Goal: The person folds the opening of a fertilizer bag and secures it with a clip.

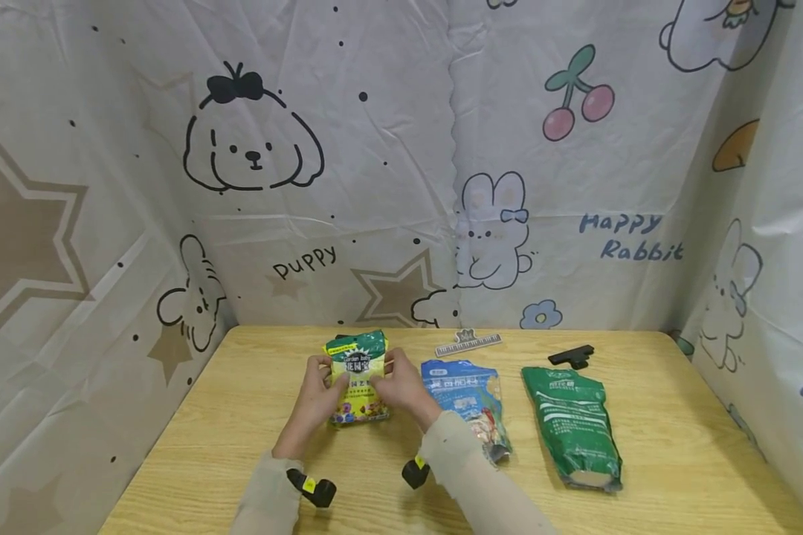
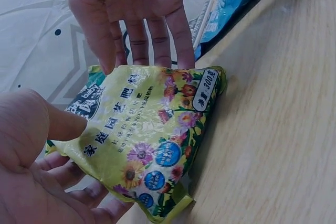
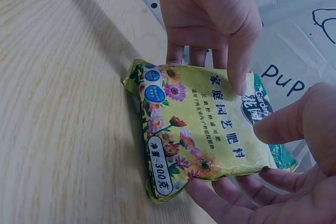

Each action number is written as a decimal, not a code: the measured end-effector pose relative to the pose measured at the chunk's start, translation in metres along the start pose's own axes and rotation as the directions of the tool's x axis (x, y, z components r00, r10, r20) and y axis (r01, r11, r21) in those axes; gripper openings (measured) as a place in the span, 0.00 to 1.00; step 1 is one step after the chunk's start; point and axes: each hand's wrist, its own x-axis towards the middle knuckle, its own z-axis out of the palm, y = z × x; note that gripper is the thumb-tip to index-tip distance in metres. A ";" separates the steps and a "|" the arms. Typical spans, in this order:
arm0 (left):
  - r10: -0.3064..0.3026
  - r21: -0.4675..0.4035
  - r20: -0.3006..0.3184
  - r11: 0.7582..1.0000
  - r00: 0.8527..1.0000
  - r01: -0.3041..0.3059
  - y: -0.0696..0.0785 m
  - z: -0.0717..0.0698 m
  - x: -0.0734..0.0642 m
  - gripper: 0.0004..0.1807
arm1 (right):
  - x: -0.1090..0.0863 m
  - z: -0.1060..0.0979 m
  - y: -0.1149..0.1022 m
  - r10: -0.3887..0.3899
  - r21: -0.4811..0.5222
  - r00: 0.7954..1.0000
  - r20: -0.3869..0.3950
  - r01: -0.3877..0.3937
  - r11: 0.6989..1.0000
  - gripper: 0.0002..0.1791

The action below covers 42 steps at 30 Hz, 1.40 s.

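Both of my hands hold a small yellow and green bag of garden fertilizer [image 1: 360,397] by its two sides, its printed front facing me. My left hand [image 1: 320,401] grips one side, thumb on the front and fingers behind, as the left wrist view shows. On the other side my right hand [image 1: 404,383] pinches it the same way, thumb on the front [image 3: 289,182]. Flowers and a 300-gram label are printed at the bag's lower end, which is close to the tabletop. Whether that end touches the wood, I cannot tell.
Right of my hands lie a blue bag [image 1: 465,394], partly behind my right arm, and a green bag [image 1: 575,423]. Behind them are a piano-key clip [image 1: 468,344] and a black clip [image 1: 572,357]. A dark object [image 1: 343,336] is mostly hidden behind the fertilizer. Printed cloth [image 1: 388,186] encloses the wooden table [image 1: 207,446].
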 end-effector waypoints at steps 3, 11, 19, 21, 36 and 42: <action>-0.016 -0.052 -0.004 0.999 1.000 0.016 0.000 0.000 0.002 0.21 | 0.000 0.000 0.000 0.005 0.003 1.000 -0.005 -0.005 1.000 0.24; -0.045 -0.147 -0.001 0.988 0.999 0.045 -0.001 -0.002 0.007 0.26 | -0.002 -0.003 -0.004 -0.005 0.039 1.000 -0.014 0.006 0.999 0.27; -0.062 -0.200 0.005 0.978 0.998 0.062 -0.001 -0.005 0.007 0.28 | -0.002 -0.004 -0.004 0.012 0.065 1.000 0.013 -0.012 0.998 0.34; -0.063 -0.204 -0.005 0.977 0.998 0.060 -0.002 -0.005 0.007 0.26 | -0.002 -0.004 -0.003 0.006 0.070 1.000 0.008 -0.006 0.998 0.30; -0.058 -0.247 -0.037 0.968 0.998 0.047 -0.008 -0.012 0.005 0.21 | 0.002 -0.009 -0.004 -0.031 0.057 0.999 -0.041 0.034 0.998 0.12; -0.047 -0.268 -0.027 0.963 0.999 0.038 -0.007 -0.013 0.005 0.19 | 0.003 -0.011 -0.002 -0.092 0.085 0.995 -0.022 0.094 0.992 0.15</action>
